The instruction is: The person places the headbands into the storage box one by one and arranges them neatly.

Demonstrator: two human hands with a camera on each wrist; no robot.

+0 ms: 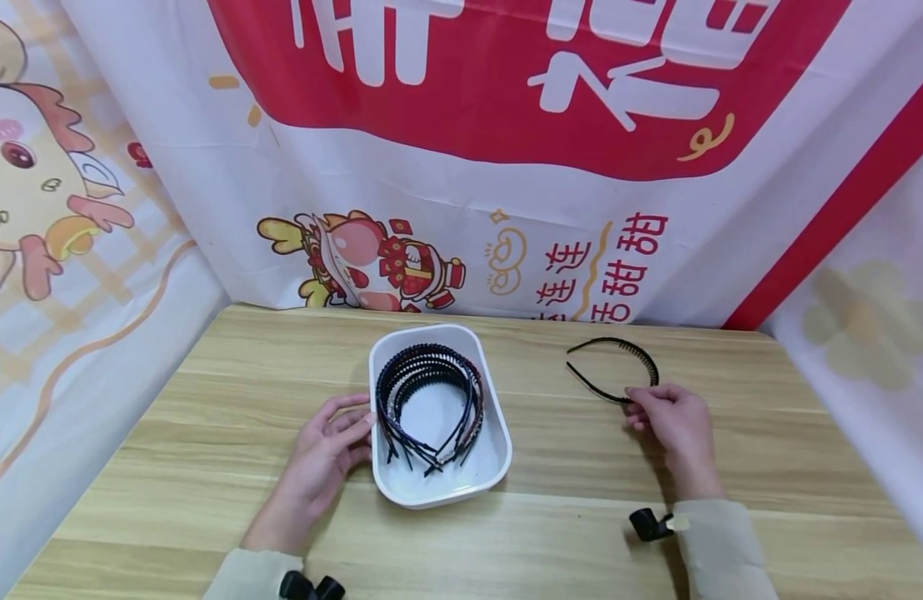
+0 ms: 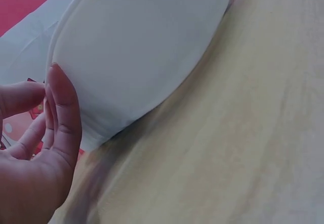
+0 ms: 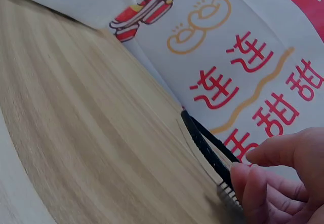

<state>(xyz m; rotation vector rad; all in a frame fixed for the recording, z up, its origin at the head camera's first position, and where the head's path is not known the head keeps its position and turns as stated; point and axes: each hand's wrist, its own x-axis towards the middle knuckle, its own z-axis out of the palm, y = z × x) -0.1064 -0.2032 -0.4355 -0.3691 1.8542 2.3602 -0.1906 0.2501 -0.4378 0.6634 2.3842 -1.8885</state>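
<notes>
My right hand [image 1: 675, 421] pinches a thin black toothed headband [image 1: 651, 360] near one side of its curve, its two open ends pointing left. In the right wrist view the headband [image 3: 206, 145] runs up from the fingertips, close to the tabletop. My left hand [image 1: 326, 454] grips the left rim of a white plastic tub [image 1: 476, 479], with the thumb at the rim and the fingers along the side. Several headbands [image 1: 431, 354], mostly dark, lie nested in a bunch inside the tub. The left wrist view shows the tub's plain outer wall [image 2: 136, 46] beside the fingers.
Everything stands on a light wood-grain table [image 1: 566, 533]. A white cloth backdrop [image 1: 491, 192] with red and cartoon prints hangs along the table's back edge, and more printed cloth [image 1: 154, 275] hangs at the left. Small black devices [image 1: 649, 525] are strapped at the wrists.
</notes>
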